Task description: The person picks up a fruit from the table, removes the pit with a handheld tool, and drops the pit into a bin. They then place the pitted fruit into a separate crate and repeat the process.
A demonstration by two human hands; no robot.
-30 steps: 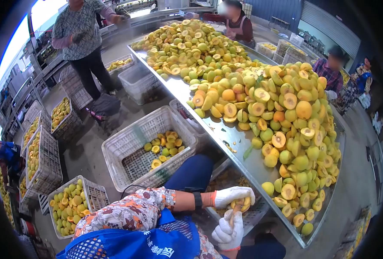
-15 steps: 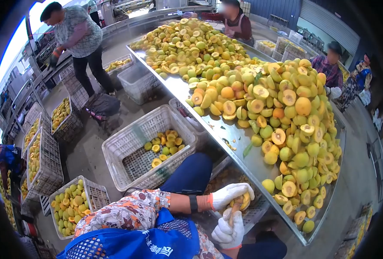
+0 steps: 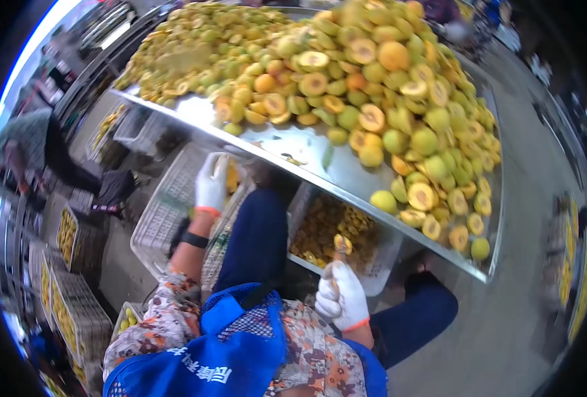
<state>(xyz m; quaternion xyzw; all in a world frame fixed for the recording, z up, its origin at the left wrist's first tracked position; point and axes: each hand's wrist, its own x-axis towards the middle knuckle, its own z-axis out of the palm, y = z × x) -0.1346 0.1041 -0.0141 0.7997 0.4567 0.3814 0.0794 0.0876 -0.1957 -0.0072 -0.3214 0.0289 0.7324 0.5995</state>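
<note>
My left hand (image 3: 212, 184), in a white glove, reaches over the white plastic crate (image 3: 153, 218) left of my knee. Its fingers look stretched out beside the yellow apricot halves (image 3: 232, 177) lying in there, though the fingertips are partly hidden. My right hand (image 3: 342, 294), gloved too, is closed round a slim brown-handled tool (image 3: 335, 283), mostly covered by the fingers. At the tool's upper end is a small yellow apricot piece (image 3: 342, 244) with a brownish centre. Below it stands a second crate (image 3: 381, 268) holding brown and yellow bits (image 3: 333, 228).
A metal table (image 3: 287, 147) with a raised rim bears a big heap of halved apricots (image 3: 346, 86). Stacked crates of fruit (image 3: 68, 314) stand on the left. A person (image 3: 32, 145) bends over at far left; another person's gloved hand (image 3: 457, 30) is beyond the table.
My left hand has left the apricot at the tool and swung left over the crate. My right hand keeps the tool. The view has tilted down, and the person at left now bends lower.
</note>
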